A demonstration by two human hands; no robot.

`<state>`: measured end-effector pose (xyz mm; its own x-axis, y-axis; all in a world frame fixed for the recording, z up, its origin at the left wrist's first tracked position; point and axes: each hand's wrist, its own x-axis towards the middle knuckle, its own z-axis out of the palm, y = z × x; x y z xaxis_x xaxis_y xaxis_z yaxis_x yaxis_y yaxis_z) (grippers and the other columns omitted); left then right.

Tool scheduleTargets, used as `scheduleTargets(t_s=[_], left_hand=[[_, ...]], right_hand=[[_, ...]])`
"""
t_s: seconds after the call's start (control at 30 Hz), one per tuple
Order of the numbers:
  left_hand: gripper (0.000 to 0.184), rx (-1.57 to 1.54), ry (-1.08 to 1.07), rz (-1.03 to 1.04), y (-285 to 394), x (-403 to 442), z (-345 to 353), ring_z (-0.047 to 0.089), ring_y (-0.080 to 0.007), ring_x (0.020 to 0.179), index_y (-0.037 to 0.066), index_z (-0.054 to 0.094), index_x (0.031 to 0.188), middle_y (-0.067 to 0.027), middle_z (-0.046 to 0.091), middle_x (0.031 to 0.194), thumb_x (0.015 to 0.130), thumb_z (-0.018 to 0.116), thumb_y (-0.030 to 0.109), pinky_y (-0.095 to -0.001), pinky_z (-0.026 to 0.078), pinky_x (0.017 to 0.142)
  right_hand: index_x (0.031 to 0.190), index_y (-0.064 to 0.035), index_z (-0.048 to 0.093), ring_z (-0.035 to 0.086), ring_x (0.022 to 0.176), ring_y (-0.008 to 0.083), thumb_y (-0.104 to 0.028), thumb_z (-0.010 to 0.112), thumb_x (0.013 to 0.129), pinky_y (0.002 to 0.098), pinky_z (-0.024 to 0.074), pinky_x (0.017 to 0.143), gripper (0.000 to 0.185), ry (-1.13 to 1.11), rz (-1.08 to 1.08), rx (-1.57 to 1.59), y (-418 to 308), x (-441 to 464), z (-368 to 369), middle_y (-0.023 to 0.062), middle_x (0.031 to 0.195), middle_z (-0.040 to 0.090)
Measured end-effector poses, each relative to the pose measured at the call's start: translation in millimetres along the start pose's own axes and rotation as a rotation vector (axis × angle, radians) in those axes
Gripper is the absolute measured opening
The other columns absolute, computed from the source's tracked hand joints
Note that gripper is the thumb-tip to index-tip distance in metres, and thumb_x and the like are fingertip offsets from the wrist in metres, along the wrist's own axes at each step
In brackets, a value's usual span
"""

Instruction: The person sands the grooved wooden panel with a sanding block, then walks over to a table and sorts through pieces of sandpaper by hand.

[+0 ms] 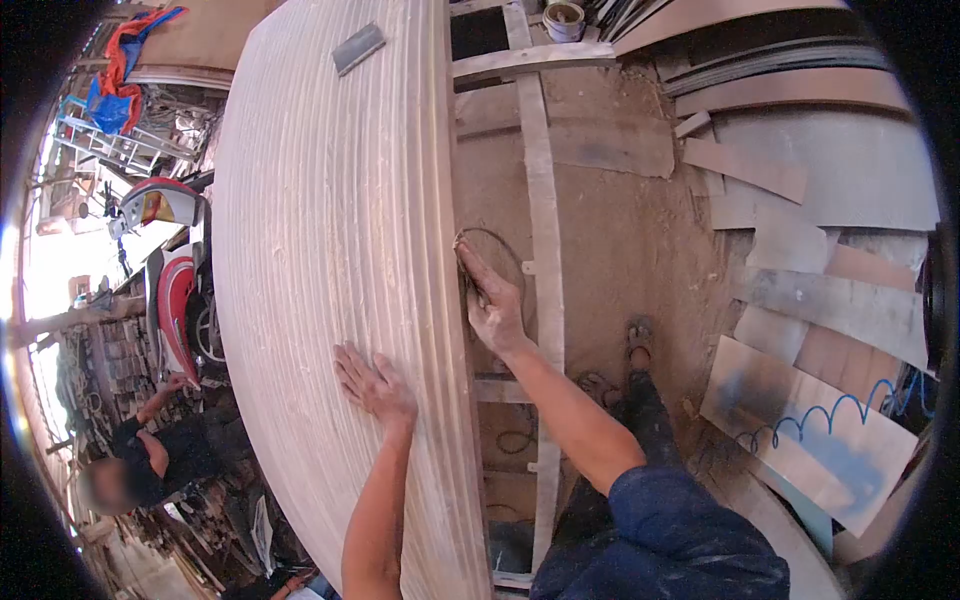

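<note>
A long pale panel (pixel 300 250) with ridges running along its length lies in front of me. My left hand (pixel 376 385) rests flat on its upper face, fingers spread, holding nothing. At the panel's right edge is my right hand (pixel 493 303), its fingers stretched forward and pressed together against the side. Something small and dark seems to sit under those fingers, but I cannot make out what. A grey rectangular block (pixel 358 48) lies on the panel near its far end.
A pale wooden frame (pixel 541 200) runs beside the panel, over a dusty floor (pixel 620 250). Cut boards (pixel 820 290) and a blue coiled hose (pixel 800 425) lie at right. A paint can (pixel 564 21) stands at the back. Left are a red motorcycle (pixel 178 300) and another person (pixel 165 450).
</note>
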<state>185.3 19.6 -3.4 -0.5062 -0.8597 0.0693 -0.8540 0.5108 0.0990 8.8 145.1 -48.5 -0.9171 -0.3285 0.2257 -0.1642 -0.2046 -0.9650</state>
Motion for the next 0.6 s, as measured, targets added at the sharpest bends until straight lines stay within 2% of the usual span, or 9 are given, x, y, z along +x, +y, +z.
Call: scheduleTargets(t_s=[0.07, 0.13, 0.2, 0.33, 0.4, 0.47, 0.53, 0.6], left_hand=[[0.059, -0.003, 0.003, 0.007, 0.6, 0.1, 0.2, 0.016, -0.0333, 0.147, 0.006, 0.029, 0.151, -0.0127, 0.022, 0.159, 0.1, 0.039, 0.033, -0.0484, 0.007, 0.119], [0.059, -0.002, 0.007, 0.012, -1.0, 0.1, 0.6, 0.016, -0.0333, 0.147, 0.006, 0.029, 0.151, -0.0127, 0.022, 0.159, 0.1, 0.039, 0.033, -0.0484, 0.008, 0.119], [0.059, 0.008, 0.013, 0.021, -2.7, 0.8, 2.4, 0.017, -0.0337, 0.147, 0.01, 0.029, 0.152, -0.0128, 0.022, 0.159, 0.102, 0.036, 0.04, -0.0511, 0.009, 0.118], [0.06, 0.016, 0.02, 0.009, -1.1, 3.0, 2.3, 0.017, -0.0336, 0.147, 0.009, 0.029, 0.152, -0.0129, 0.022, 0.159, 0.101, 0.036, 0.04, -0.051, 0.01, 0.118], [0.058, 0.013, 0.025, 0.032, -2.2, 1.4, 2.6, 0.017, -0.0328, 0.147, 0.008, 0.03, 0.151, -0.0119, 0.023, 0.159, 0.1, 0.04, 0.034, -0.0482, 0.008, 0.118], [0.058, 0.021, 0.015, 0.021, -1.1, -0.8, 1.9, 0.017, -0.0327, 0.147, 0.009, 0.03, 0.151, -0.0117, 0.023, 0.16, 0.1, 0.04, 0.034, -0.0483, 0.008, 0.118], [0.058, 0.023, 0.019, 0.024, 1.7, 1.5, 0.7, 0.016, -0.0326, 0.147, 0.009, 0.029, 0.151, -0.0116, 0.022, 0.16, 0.1, 0.039, 0.034, -0.0483, 0.008, 0.118], [0.058, 0.01, 0.018, 0.03, 1.0, -1.0, 0.1, 0.016, -0.0326, 0.147, 0.008, 0.028, 0.151, -0.0119, 0.022, 0.16, 0.1, 0.039, 0.034, -0.0481, 0.008, 0.118]], right_hand=[[0.14, -0.0044, 0.048, 0.044, 0.135, 0.0259, 0.021, 0.048, 0.077, 0.0317, 0.0354, 0.113, 0.068, -0.019, -0.003, -0.02, 0.6, 0.4, -2.3, 0.0164, 0.144, 0.048], [0.142, -0.0072, 0.046, 0.044, 0.135, 0.0307, 0.017, 0.049, 0.072, 0.0356, 0.0379, 0.111, 0.074, -0.038, -0.012, -0.031, 1.6, 0.1, -3.1, 0.0181, 0.146, 0.045], [0.143, -0.0074, 0.045, 0.044, 0.134, 0.0317, 0.017, 0.049, 0.071, 0.0356, 0.0381, 0.111, 0.076, -0.04, 0.004, -0.07, 2.8, -3.8, -4.9, 0.0182, 0.146, 0.045], [0.145, -0.0079, 0.041, 0.043, 0.134, 0.0335, 0.018, 0.047, 0.067, 0.0354, 0.0383, 0.111, 0.082, -0.073, 0.022, -0.151, 8.8, -13.0, -5.0, 0.0189, 0.146, 0.044], [0.144, -0.0066, 0.042, 0.045, 0.133, 0.0324, 0.019, 0.046, 0.069, 0.035, 0.0387, 0.11, 0.079, -0.094, 0.089, -0.081, 16.9, -15.0, -5.9, 0.019, 0.143, 0.047], [0.143, -0.0053, 0.044, 0.047, 0.133, 0.0312, 0.02, 0.046, 0.071, 0.0347, 0.0391, 0.11, 0.077, -0.114, 0.149, -0.012, 16.9, -19.5, -8.8, 0.0191, 0.141, 0.05], [0.144, -0.0052, 0.042, 0.05, 0.129, 0.0328, 0.018, 0.045, 0.072, 0.0365, 0.0425, 0.105, 0.076, -0.153, 0.165, -0.193, 7.4, -23.3, -11.6, 0.0236, 0.135, 0.053], [0.145, -0.0048, 0.041, 0.052, 0.125, 0.0345, 0.018, 0.045, 0.072, 0.0375, 0.0443, 0.102, 0.076, -0.168, 0.218, -0.16, -4.0, -35.2, -10.6, 0.0253, 0.132, 0.054]])
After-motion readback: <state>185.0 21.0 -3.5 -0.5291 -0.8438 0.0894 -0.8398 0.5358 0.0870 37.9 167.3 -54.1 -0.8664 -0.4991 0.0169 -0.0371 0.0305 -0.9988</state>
